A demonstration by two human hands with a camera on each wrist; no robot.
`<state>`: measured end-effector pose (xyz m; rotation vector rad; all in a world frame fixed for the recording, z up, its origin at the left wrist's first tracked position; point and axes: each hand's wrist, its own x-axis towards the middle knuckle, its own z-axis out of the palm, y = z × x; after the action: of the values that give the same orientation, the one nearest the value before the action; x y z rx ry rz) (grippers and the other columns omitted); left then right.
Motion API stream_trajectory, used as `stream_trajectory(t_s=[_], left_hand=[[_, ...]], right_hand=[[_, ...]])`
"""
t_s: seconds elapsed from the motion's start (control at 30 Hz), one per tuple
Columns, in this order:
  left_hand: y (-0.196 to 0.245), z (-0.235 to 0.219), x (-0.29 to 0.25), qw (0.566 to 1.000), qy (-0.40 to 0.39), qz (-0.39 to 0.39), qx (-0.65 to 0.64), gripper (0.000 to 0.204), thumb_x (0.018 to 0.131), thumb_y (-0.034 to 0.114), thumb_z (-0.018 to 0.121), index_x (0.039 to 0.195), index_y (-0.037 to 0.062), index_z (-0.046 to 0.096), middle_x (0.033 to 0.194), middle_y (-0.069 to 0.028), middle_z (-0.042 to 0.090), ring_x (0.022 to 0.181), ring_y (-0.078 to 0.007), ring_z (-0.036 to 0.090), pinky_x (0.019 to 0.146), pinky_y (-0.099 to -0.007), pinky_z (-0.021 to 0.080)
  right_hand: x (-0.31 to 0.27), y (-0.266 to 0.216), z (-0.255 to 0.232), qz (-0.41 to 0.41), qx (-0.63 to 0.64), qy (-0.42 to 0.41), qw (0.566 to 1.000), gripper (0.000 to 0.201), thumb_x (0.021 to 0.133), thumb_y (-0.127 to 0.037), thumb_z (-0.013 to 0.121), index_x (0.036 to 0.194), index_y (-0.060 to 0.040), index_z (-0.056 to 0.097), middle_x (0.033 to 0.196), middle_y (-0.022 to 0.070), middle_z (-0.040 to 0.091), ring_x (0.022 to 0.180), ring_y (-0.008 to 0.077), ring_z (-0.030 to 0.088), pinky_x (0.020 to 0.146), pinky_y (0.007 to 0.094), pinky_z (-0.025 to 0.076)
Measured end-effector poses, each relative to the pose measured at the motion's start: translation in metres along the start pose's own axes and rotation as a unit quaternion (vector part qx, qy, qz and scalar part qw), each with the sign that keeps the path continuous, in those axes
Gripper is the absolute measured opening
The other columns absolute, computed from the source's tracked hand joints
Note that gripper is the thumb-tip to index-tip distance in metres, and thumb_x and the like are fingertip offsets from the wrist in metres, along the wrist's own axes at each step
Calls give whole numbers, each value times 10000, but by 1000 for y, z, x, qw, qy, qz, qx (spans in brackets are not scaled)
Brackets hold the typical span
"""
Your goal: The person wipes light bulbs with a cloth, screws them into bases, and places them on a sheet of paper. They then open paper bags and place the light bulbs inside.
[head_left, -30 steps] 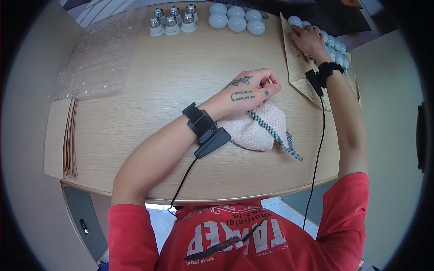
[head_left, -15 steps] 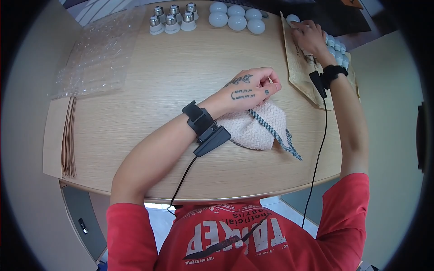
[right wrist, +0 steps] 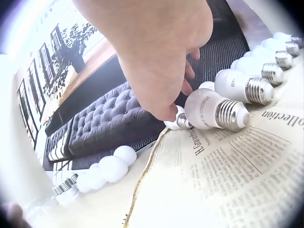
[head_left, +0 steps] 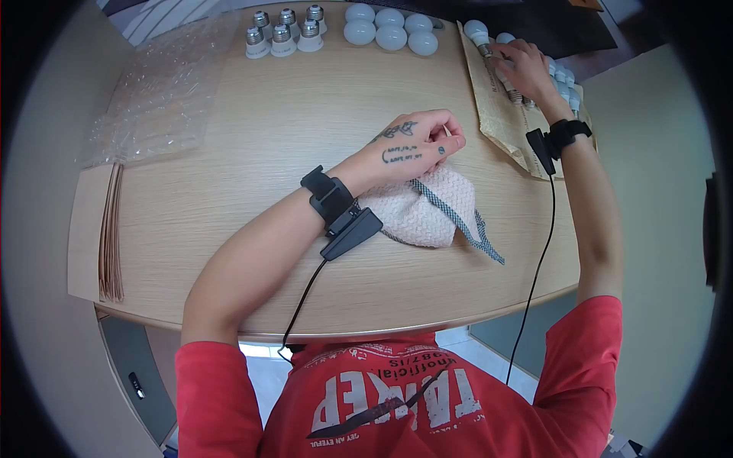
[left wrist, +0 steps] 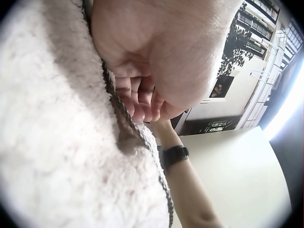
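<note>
My right hand (head_left: 527, 72) reaches to the far right, thumb and fingertips at the metal base of a white light bulb (head_left: 476, 32). In the right wrist view my thumb overlaps this small bulb (right wrist: 179, 119), with the index finger hidden behind. Beside it, several other light bulbs (right wrist: 204, 108) lie in rows on newsprint-patterned brown paper (right wrist: 218, 180). Near the middle of the table, my left hand (head_left: 416, 145) rests on a pale textured cloth (head_left: 424, 214) with checked trim. Its fingers hang loosely curled against the trimmed edge (left wrist: 126, 107) in the left wrist view.
Several bulbs stand base-up (head_left: 282, 42) at the back, beside a group with globes up (head_left: 391, 37). Clear plastic packaging (head_left: 156, 107) lies at the left, above folded brown paper bags (head_left: 103, 229). Cables run from both wrist cameras toward the table's front edge.
The end bulb has shifted slightly left, its metal base now showing, while my right hand has drawn back a little to the right. My left hand stays on the cloth. The head view has shifted slightly.
</note>
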<state>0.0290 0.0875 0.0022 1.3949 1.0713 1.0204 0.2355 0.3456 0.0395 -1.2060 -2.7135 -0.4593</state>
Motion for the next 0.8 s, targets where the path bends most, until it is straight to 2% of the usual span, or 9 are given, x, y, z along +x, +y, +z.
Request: stream_trajectory(t_s=[0.1,0.3,0.5,0.6,0.7,0.8], left_hand=[[-1,0,0,1000,-6,1,-9,225,1006,257,563,1010,39,618,687,23,531,567,-46,476,516,-215,401],[1,-1,-1,1000,0,3,-5,200,1005,236,560,1011,45,620,678,26,536,566,-46,478,516,-219,400],[-1,-2,0,1000,-2,3,-2,196,1003,231,560,1015,45,620,672,28,535,569,-45,479,526,-218,404],[3,-2,-1,1000,-2,-5,0,203,1004,235,558,1017,42,618,679,30,536,570,-45,476,529,-216,404],[1,-1,0,1000,-3,-5,-8,209,1005,241,559,1017,40,617,687,29,534,575,-43,475,530,-212,402],[2,-2,0,1000,-9,-10,-10,210,1007,243,557,1023,41,615,692,27,533,582,-42,477,529,-212,403]], right_hand=[[10,-6,9,3,-37,6,999,410,907,-411,567,1295,-297,634,1304,120,586,1308,351,446,1068,552,340],[37,-16,19,83,-47,-157,983,506,926,-545,482,1363,-307,578,1368,135,561,1333,397,414,1061,577,325],[37,-16,21,126,-69,-173,974,552,919,-587,470,1394,-315,547,1397,152,538,1331,404,413,1070,579,305],[36,-7,28,118,-59,-167,977,570,918,-605,463,1397,-307,545,1405,156,530,1333,402,412,1076,572,299],[25,-15,15,126,-65,-87,986,591,903,-634,473,1396,-315,544,1413,154,522,1336,385,410,1080,579,287],[17,-16,4,80,-30,32,996,558,906,-585,527,1347,-249,589,1400,160,531,1306,381,443,1065,544,329]])
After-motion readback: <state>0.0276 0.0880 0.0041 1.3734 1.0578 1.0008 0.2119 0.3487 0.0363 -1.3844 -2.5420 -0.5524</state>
